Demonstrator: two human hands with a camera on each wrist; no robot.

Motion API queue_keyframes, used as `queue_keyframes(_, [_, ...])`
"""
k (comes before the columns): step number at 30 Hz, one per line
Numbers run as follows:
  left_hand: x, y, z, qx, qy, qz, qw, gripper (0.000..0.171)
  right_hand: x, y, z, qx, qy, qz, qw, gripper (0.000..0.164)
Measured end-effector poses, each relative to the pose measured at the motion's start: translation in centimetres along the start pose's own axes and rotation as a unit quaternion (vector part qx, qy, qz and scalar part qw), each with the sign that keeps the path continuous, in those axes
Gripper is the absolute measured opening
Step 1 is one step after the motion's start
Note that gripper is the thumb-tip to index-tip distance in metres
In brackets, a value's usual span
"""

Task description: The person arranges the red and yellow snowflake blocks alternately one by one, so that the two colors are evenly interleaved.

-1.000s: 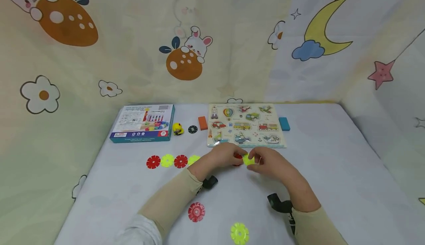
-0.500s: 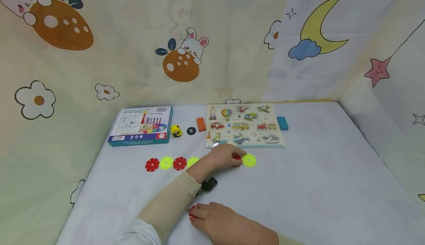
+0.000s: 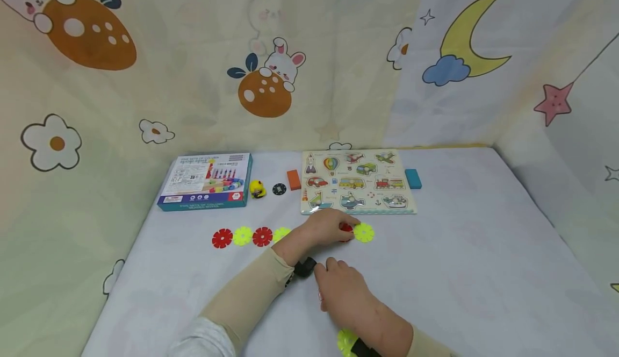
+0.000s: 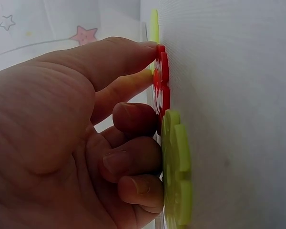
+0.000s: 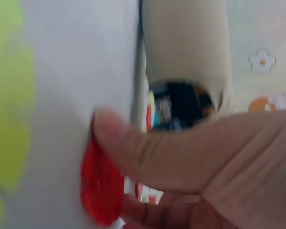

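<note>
In the head view, a row of red and yellow notched flower discs lies on the white table, with a red disc (image 3: 222, 238) at its left end and a yellow disc (image 3: 364, 232) at its right. My left hand (image 3: 325, 227) holds another red disc (image 4: 163, 86) near that right end, thumb and finger on its edge. Its other fingers curl by a yellow disc (image 4: 176, 167). My right hand (image 3: 344, 295) pinches a separate red disc (image 5: 102, 186), mostly hidden in the head view. Below it, a loose yellow disc (image 3: 345, 342) is partly covered by the wrist strap.
Along the back lie a boxed set (image 3: 205, 181), a yellow toy figure (image 3: 258, 188), a black round chip (image 3: 279, 189), an orange block (image 3: 293, 180), a vehicle puzzle board (image 3: 358, 182) and a blue block (image 3: 413, 179). Printed cloth walls stand behind.
My right hand let go of the yellow disc at the row's right end, went down to the loose red disc, picked it up and now moves up with it. The left hand stays put.
</note>
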State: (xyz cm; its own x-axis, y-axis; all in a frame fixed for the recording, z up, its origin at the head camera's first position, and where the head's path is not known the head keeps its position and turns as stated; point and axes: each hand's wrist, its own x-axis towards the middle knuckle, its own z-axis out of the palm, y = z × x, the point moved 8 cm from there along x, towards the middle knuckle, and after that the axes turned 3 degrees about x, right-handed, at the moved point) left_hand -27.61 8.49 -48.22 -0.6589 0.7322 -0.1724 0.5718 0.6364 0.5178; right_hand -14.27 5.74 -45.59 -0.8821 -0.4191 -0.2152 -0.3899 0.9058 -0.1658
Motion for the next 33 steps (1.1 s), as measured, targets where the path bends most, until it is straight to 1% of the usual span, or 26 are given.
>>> queue_keyframes(3, [0.0,-0.1,0.1,-0.003,0.001,0.001,1.0,0.037,0.2,1.9,-0.4,0.077,-0.032,0.027,0.996,0.037])
queue_keyframes(5, [0.0,-0.1,0.1,-0.001,0.003,0.004,1.0,0.037,0.2,3.3,-1.1,0.138,-0.044,0.044,0.988,0.026])
queue_keyframes(7, [0.0,-0.1,0.1,0.003,0.006,0.012,0.9999,0.037,0.0,5.1,-2.3,0.187,-0.036,0.065,0.98,0.018])
queue_keyframes(8, [0.1,-0.1,0.0,0.006,0.008,0.016,0.9998,0.037,-0.1,6.1,-3.0,0.205,-0.027,0.079,0.975,0.017])
queue_keyframes(10, [0.1,-0.1,0.0,0.011,0.009,0.022,0.9997,0.036,-0.4,8.4,-4.3,0.242,-0.001,0.111,0.964,0.022])
queue_keyframes(12, [0.1,-0.1,0.0,0.014,0.011,0.025,0.9995,0.036,-0.7,10.9,-5.4,0.263,0.026,0.141,0.954,0.03])
queue_keyframes(14, [0.2,-0.1,0.1,0.017,0.011,0.025,0.9995,0.036,-1.0,13.4,-5.9,0.277,0.043,0.17,0.945,0.037])
queue_keyframes(16, [0.2,-0.2,0.2,0.015,0.01,0.022,0.9996,0.037,-1.2,15.7,-5.9,0.286,0.05,0.192,0.937,0.039])
queue_keyframes(18, [0.3,-0.2,0.3,0.012,0.007,0.019,0.9997,0.037,-1.4,17.6,-5.5,0.292,0.049,0.216,0.93,0.042])
queue_keyframes(21, [0.2,-0.2,0.4,0.012,0.004,0.019,0.9997,0.037,-1.3,19.6,-4.5,0.305,0.045,0.241,0.92,0.045])
queue_keyframes(24, [0.2,0.0,0.3,0.015,0.005,0.024,0.9996,0.038,-1.1,20.6,-3.7,0.308,0.044,0.253,0.916,0.048])
queue_keyframes(26, [0.1,0.1,0.2,0.019,0.006,0.026,0.9994,0.038,-1.0,21.0,-3.5,0.305,0.046,0.255,0.917,0.051])
queue_keyframes(29, [-0.1,0.4,0.0,0.031,0.009,0.03,0.999,0.038,-0.9,21.4,-3.4,0.281,0.052,0.255,0.924,0.054])
queue_keyframes(33, [-0.3,0.6,-0.2,0.039,0.017,0.03,0.9986,0.037,-1.0,21.9,-3.1,0.243,0.056,0.26,0.933,0.048])
